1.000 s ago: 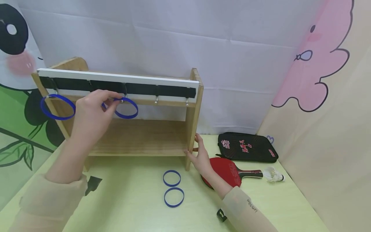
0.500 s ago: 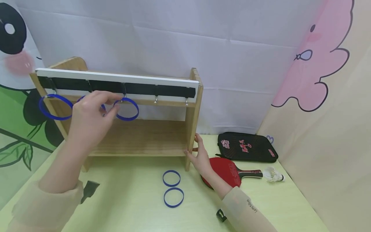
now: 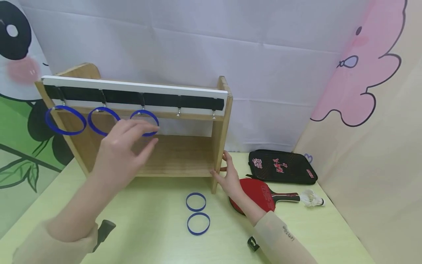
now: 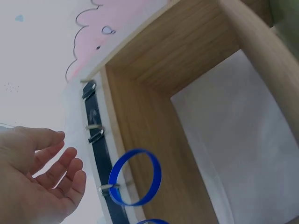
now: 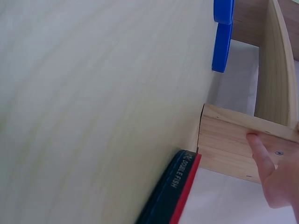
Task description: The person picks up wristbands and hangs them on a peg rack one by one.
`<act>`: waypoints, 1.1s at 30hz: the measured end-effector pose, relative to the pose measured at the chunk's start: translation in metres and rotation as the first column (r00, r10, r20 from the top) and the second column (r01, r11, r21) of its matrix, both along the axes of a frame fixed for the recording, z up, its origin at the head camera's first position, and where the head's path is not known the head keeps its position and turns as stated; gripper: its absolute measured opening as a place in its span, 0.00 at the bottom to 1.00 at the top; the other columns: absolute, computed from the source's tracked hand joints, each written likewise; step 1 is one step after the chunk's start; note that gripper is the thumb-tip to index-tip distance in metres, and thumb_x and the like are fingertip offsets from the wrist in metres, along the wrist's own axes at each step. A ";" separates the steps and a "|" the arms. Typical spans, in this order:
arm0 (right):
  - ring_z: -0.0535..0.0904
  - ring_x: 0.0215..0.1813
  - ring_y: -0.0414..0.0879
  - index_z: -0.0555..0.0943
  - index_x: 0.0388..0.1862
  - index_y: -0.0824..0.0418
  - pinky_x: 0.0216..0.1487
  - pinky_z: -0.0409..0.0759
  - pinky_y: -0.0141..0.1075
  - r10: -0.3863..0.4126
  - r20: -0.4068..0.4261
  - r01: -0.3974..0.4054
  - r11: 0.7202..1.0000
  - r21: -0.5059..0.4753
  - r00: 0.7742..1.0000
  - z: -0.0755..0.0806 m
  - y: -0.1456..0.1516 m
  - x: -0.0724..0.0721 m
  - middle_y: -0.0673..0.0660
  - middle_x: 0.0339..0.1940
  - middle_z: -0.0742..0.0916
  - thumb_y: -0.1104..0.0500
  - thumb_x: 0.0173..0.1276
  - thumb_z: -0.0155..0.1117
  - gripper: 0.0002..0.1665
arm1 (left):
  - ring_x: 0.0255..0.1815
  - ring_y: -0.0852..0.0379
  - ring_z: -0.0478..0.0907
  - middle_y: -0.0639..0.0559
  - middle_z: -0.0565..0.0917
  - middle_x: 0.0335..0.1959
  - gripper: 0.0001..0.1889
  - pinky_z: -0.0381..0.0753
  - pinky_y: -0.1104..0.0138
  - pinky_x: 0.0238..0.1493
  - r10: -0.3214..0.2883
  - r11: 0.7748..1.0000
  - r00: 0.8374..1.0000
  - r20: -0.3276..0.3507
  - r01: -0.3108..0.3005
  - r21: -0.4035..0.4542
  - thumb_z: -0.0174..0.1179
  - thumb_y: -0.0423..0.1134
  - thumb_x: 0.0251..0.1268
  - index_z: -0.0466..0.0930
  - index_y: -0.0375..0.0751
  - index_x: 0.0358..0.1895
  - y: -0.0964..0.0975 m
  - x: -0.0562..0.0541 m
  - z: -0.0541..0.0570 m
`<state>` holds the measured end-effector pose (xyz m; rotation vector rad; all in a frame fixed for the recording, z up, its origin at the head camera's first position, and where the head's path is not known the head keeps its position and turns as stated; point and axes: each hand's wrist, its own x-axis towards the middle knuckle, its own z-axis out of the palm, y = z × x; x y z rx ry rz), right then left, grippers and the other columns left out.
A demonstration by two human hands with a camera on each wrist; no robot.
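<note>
My left hand (image 3: 122, 154) hovers before the wooden shelf (image 3: 179, 157), fingers loosely bent, thumb apart, holding nothing. Just beyond its fingertips, a blue ring (image 3: 155, 118) hangs on the middle hook of a white board with a black strip (image 3: 165, 99); the hand partly covers it. Two more blue rings hang leftward, one partly behind the hand (image 3: 89, 123) and one at the far left (image 3: 66, 132). The left wrist view shows the hand apart from the hanging ring (image 4: 160, 175). My right hand (image 3: 229, 179) grips the shelf's right side panel, thumb at its front edge.
Two blue rings lie on the table, a farther ring (image 3: 196, 193) and a nearer ring (image 3: 198, 234). Right of the shelf are a red table-tennis paddle (image 3: 255, 194), a black case (image 3: 281, 167) and a shuttlecock (image 3: 310, 198). Two bare hooks are at the board's right.
My left hand has let go of the blue ring at the middle hook and drawn back, down and slightly right. The ring stays hanging. My right hand has kept its place on the shelf.
</note>
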<state>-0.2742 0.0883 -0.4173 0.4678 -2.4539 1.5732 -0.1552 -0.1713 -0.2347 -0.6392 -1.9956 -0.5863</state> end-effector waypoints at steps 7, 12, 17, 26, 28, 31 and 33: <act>0.77 0.52 0.52 0.50 0.73 0.43 0.40 0.85 0.39 0.029 0.006 -0.029 1.000 0.000 1.000 -0.001 0.001 -0.004 0.57 0.70 0.65 0.58 0.62 0.67 0.48 | 0.45 0.52 0.78 0.49 0.84 0.40 0.17 0.78 0.67 0.46 -0.042 0.993 0.998 0.037 0.045 -0.105 0.70 0.26 0.46 0.83 0.40 0.42 0.010 0.000 -0.023; 0.77 0.53 0.53 0.51 0.73 0.45 0.41 0.84 0.41 0.043 0.000 -0.043 0.999 -0.012 0.999 -0.002 0.003 -0.005 0.58 0.70 0.66 0.57 0.61 0.69 0.48 | 0.44 0.56 0.78 0.52 0.84 0.40 0.19 0.76 0.76 0.48 -0.129 0.985 0.990 0.060 0.135 -0.110 0.70 0.23 0.42 0.83 0.41 0.42 0.016 -0.001 -0.040; 0.75 0.56 0.53 0.52 0.72 0.45 0.44 0.84 0.41 0.052 0.003 -0.052 0.998 -0.019 0.999 -0.002 0.004 -0.006 0.57 0.68 0.67 0.58 0.60 0.69 0.48 | 0.42 0.57 0.79 0.53 0.84 0.37 0.17 0.80 0.71 0.45 -0.209 0.966 0.972 0.103 0.222 -0.135 0.70 0.25 0.42 0.83 0.41 0.40 0.028 -0.005 -0.070; 0.75 0.57 0.61 0.51 0.73 0.54 0.44 0.83 0.49 0.057 -0.041 -0.059 0.998 -0.031 0.998 0.009 0.001 -0.001 0.65 0.68 0.67 0.63 0.59 0.69 0.49 | 0.43 0.61 0.77 0.60 0.83 0.39 0.13 0.81 0.69 0.45 -0.263 0.923 0.910 0.320 0.334 -0.192 0.70 0.37 0.50 0.83 0.46 0.41 0.043 -0.011 -0.133; 0.75 0.57 0.63 0.51 0.73 0.56 0.45 0.82 0.51 0.064 -0.034 -0.065 0.997 -0.036 0.997 0.019 0.000 0.006 0.67 0.68 0.66 0.63 0.59 0.69 0.49 | 0.44 0.62 0.77 0.61 0.82 0.40 0.13 0.81 0.69 0.45 -0.263 0.912 0.880 0.396 0.361 -0.196 0.70 0.39 0.51 0.83 0.48 0.42 0.043 -0.014 -0.143; 0.74 0.57 0.64 0.51 0.73 0.59 0.46 0.82 0.50 0.076 -0.025 -0.077 0.996 -0.033 0.997 0.031 -0.001 0.015 0.68 0.68 0.65 0.64 0.60 0.68 0.48 | 0.47 0.60 0.76 0.61 0.82 0.42 0.14 0.80 0.66 0.48 -0.237 0.900 0.823 0.517 0.387 -0.203 0.69 0.41 0.53 0.83 0.49 0.45 0.042 -0.019 -0.156; 0.74 0.58 0.64 0.50 0.74 0.58 0.47 0.82 0.50 0.081 -0.016 -0.081 0.996 -0.028 0.997 0.033 -0.002 0.016 0.67 0.69 0.65 0.64 0.60 0.67 0.48 | 0.49 0.58 0.76 0.60 0.81 0.44 0.16 0.79 0.62 0.51 -0.210 0.893 0.779 0.590 0.399 -0.209 0.69 0.41 0.53 0.82 0.50 0.47 0.039 -0.021 -0.162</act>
